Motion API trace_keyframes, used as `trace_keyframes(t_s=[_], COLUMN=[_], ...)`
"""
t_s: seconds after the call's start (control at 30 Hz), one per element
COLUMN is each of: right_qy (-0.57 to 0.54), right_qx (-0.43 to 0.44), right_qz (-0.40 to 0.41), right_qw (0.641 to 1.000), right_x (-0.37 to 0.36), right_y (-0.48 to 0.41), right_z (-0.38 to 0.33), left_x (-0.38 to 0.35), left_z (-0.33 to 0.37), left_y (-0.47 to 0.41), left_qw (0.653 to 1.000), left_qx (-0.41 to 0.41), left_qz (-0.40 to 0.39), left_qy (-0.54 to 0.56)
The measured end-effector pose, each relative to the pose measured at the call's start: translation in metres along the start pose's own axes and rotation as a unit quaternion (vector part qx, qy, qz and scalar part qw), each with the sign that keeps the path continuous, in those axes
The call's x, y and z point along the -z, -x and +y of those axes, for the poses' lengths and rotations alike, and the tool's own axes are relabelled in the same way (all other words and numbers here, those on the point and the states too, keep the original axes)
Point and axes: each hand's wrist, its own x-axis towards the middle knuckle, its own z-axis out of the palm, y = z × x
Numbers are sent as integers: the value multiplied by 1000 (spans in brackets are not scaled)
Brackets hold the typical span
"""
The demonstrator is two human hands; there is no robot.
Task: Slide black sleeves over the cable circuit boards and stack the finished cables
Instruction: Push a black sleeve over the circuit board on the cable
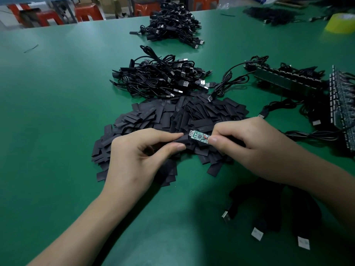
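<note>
My left hand (138,150) pinches a black sleeve (182,141) between thumb and forefinger. My right hand (247,139) pinches a small green circuit board (199,135) by its right end. The board's left end meets the sleeve's mouth; most of the board is bare. Both hands hover over a loose heap of flat black sleeves (165,116). Behind the heap lies a pile of finished black USB cables (159,77). A second pile of cables (174,24) sits farther back.
Panels of circuit boards with cables (288,79) lie at the right, another panel (342,108) at the far right. Loose USB cables (269,217) lie blurred at the near right. A yellow tape roll (340,24) stands far right. Red stools (88,14) line the green table's (57,112) far edge.
</note>
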Motion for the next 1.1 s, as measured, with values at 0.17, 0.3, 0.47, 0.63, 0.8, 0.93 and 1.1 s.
trace_keyframes(t_s=[0.17, 0.3, 0.47, 0.63, 0.8, 0.93, 1.1], right_qy=[-2, 19, 39, 58, 38, 38, 15], right_qx=[0, -2, 10, 16, 19, 23, 29], right_qz=[-13, -39, -87, -114, -116, -106, -96], right_qw=[1000, 999, 995, 992, 992, 993, 995], right_x=[-2, -1, 1, -2, -3, -7, -9], right_y=[0, -1, 1, 1, 0, 1, 1], right_z=[-2, -1, -1, 2, 2, 1, 1], left_x=[0, 2, 4, 8, 5, 2, 2], left_z=[1, 0, -2, -4, -2, -1, 1], left_y=[1, 0, -2, -3, -1, 1, 2], left_qw=[1000, 1000, 994, 981, 978, 978, 978], left_qx=[4, -4, -52, -102, -118, -121, -132], left_qz=[-1, -15, -66, -141, -155, -145, -145], left_qy=[-11, -22, -71, -82, -80, -82, -63])
